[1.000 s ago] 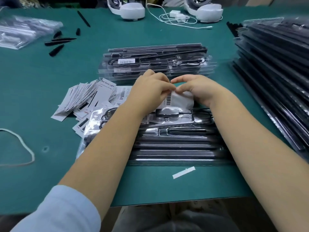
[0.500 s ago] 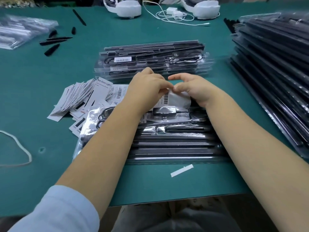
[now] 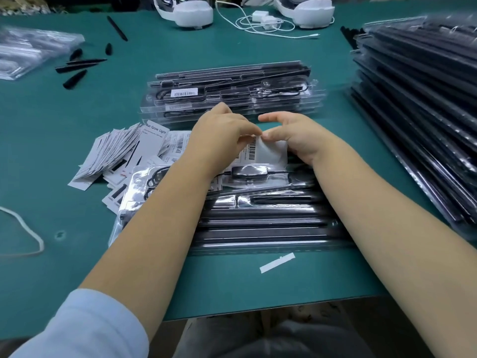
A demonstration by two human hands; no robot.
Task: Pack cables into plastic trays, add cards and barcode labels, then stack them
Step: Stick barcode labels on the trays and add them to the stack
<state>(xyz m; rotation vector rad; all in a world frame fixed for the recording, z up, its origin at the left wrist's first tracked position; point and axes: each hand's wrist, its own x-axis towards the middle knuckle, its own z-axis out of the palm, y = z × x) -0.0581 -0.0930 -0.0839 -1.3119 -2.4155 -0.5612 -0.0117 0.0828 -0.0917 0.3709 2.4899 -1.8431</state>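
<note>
A clear plastic tray point(image 3: 271, 226) with black bars and a black cable lies in front of me on the green table. Above its far edge both hands meet over a white barcode label sheet point(image 3: 260, 148). My left hand point(image 3: 219, 135) pinches the sheet's upper left edge, and my right hand point(image 3: 291, 135) pinches it with thumb and fingertip at the top, its other fingers lifted. Beyond the hands sits a short stack of packed trays point(image 3: 232, 91), the top one bearing a barcode label point(image 3: 183, 93). A fanned pile of white cards point(image 3: 121, 153) lies to the left.
A tall stack of dark trays point(image 3: 423, 112) fills the right side. A white paper strip point(image 3: 277, 262) lies near the front edge. Black spikes point(image 3: 77, 68) and a plastic bag point(image 3: 31, 52) sit at the far left, white headsets point(image 3: 185, 11) and a charger cable point(image 3: 265, 21) at the back.
The hands stay together over the label sheet; my right index finger has lifted away from my left hand's fingers, and the view has shifted slightly.
</note>
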